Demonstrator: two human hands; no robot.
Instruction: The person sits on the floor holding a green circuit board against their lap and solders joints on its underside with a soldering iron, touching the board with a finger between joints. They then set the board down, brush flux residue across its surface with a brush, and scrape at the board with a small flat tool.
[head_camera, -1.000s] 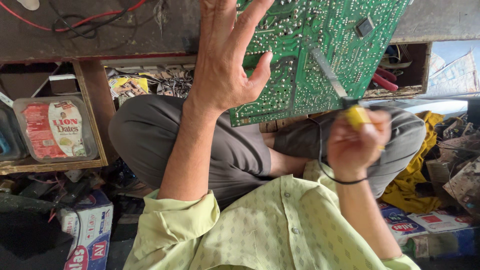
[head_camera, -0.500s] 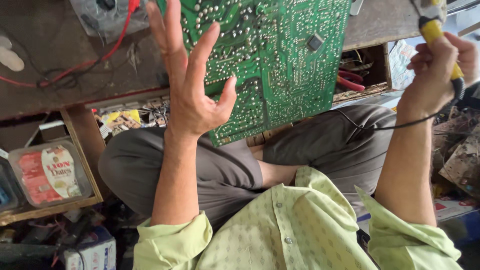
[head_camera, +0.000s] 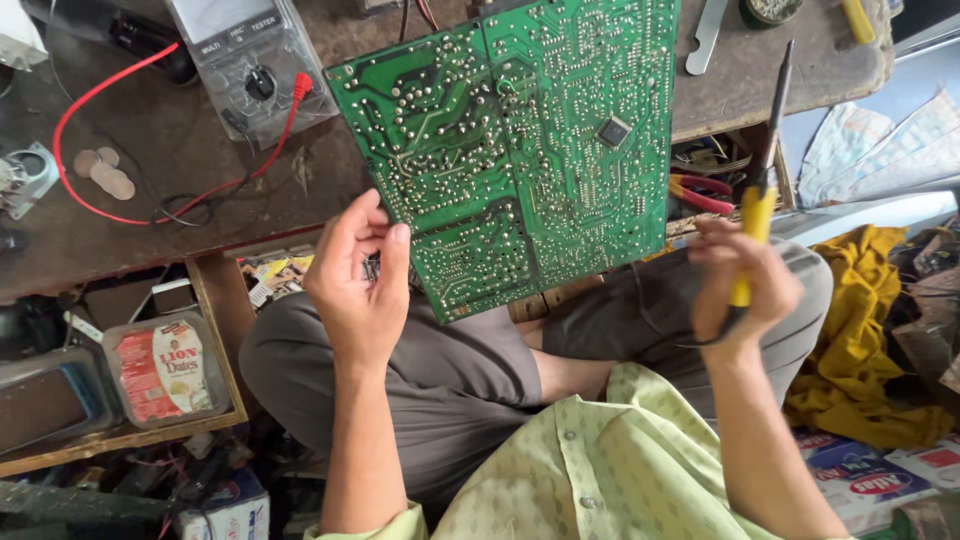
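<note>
A large green circuit board (head_camera: 530, 150), solder side up, leans from the wooden workbench (head_camera: 150, 220) down toward my lap. My left hand (head_camera: 355, 290) curls around its lower left edge, thumb and fingers pinching the board. To the right of the board, my right hand (head_camera: 745, 285) is closed on a yellow-handled soldering iron (head_camera: 757, 200). Its dark shaft points up and away, and a thin black cord loops below the hand. The tip is clear of the board. I sit cross-legged in grey trousers and a pale green shirt.
A multimeter (head_camera: 245, 60) with a red lead (head_camera: 90, 100) lies on the bench, with some coins (head_camera: 105, 172) to its left. Red-handled pliers (head_camera: 700, 192) sit under the bench edge. A lidded plastic box (head_camera: 165, 370) stands at left, and yellow cloth (head_camera: 865, 330) at right.
My left hand has gone from spread flat on the board to curled at its lower left edge. The right hand with the iron came down from the upper right to beside the board.
</note>
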